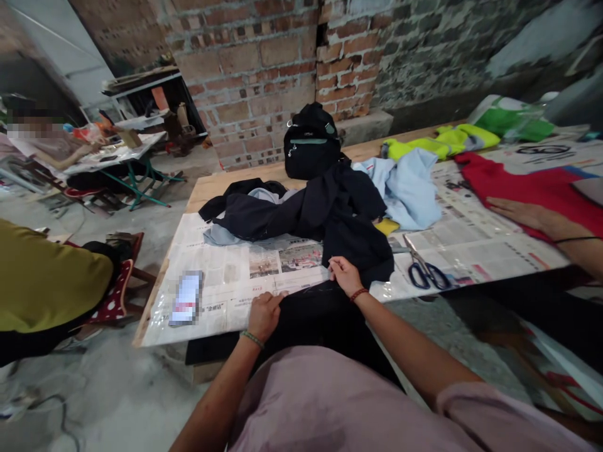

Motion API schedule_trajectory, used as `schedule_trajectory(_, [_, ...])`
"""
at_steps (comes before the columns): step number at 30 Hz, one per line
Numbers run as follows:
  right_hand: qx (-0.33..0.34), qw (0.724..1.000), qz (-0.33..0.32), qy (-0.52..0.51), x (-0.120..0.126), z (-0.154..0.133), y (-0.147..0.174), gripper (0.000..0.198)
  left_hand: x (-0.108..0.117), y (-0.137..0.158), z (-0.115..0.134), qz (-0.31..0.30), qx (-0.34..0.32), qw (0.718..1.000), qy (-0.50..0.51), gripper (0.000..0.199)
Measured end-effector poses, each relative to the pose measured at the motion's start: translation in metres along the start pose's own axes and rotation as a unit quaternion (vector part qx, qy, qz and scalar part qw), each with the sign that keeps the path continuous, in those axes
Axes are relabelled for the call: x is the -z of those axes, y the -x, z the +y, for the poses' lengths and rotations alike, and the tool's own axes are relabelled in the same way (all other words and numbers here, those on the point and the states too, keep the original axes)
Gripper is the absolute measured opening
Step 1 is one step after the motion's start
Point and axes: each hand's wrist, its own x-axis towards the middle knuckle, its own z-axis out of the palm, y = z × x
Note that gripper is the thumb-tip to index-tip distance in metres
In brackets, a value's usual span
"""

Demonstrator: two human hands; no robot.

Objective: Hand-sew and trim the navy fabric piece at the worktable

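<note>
One dark cloth (358, 245) lay on the desk (211, 184), running long from left to right. The right hand (346, 276) was nearer, fingers curled, touching its near end. The left hand (264, 317) was half curled; what either held, I couldn't tell.

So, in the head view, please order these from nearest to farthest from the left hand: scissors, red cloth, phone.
1. Phone, left of the left hand.
2. Scissors, right, past the right hand.
3. Red cloth, far right, by another person's hand.
</note>
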Motion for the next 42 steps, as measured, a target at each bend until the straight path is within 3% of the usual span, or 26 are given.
schedule_trajectory(6, [0.005, 1.000, -0.007, 0.027, 0.001, -0.005, 0.002, 0.030, 0.015, -0.009, 0.017, -0.020, 0.024, 0.998, -0.052, 0.038])
schedule_trajectory(13, [0.005, 0.999, -0.009, 0.045, 0.002, -0.007, 0.003, 0.027, 0.011, -0.017, 0.035, -0.040, 0.015, 0.997, -0.064, 0.042])
schedule_trajectory(19, [-0.002, 0.999, -0.006, 0.043, 0.003, -0.007, 0.004, 0.027, -0.005, -0.025, 0.041, 0.035, -0.024, 0.997, -0.061, 0.014])
schedule_trajectory(25, [-0.022, 1.000, -0.011, 0.009, 0.002, -0.008, 0.000, 0.033, -0.032, -0.017, 0.027, 0.130, -0.087, 0.987, -0.023, 0.015])
schedule_trajectory(29, [-0.038, 0.999, -0.029, -0.018, -0.004, -0.023, 0.000, 0.037, -0.035, -0.010, 0.025, 0.150, -0.132, 0.980, -0.013, 0.016])
schedule_trajectory(31, [-0.041, 0.996, -0.069, -0.026, -0.012, -0.034, 0.005, 0.035, -0.034, -0.008, 0.026, 0.154, -0.142, 0.978, -0.008, 0.015])
schedule_trajectory(33, [-0.041, 0.987, -0.157, -0.009, -0.022, -0.043, 0.011, 0.030, -0.034, -0.008, 0.027, 0.162, -0.142, 0.976, -0.005, 0.015])
schedule_trajectory(35, [-0.022, 0.964, -0.263, 0.042, -0.032, -0.048, 0.019, 0.024, -0.035, -0.007, 0.027, 0.172, -0.140, 0.975, -0.004, 0.015])
schedule_trajectory(37, [0.034, 0.941, -0.318, 0.115, -0.036, -0.046, 0.026, 0.019, -0.037, -0.007, 0.027, 0.176, -0.139, 0.975, -0.006, 0.014])
schedule_trajectory(42, [0.209, 0.890, -0.314, 0.256, -0.031, -0.031, 0.032, 0.016, -0.039, -0.007, 0.025, 0.163, -0.146, 0.976, -0.016, 0.013])
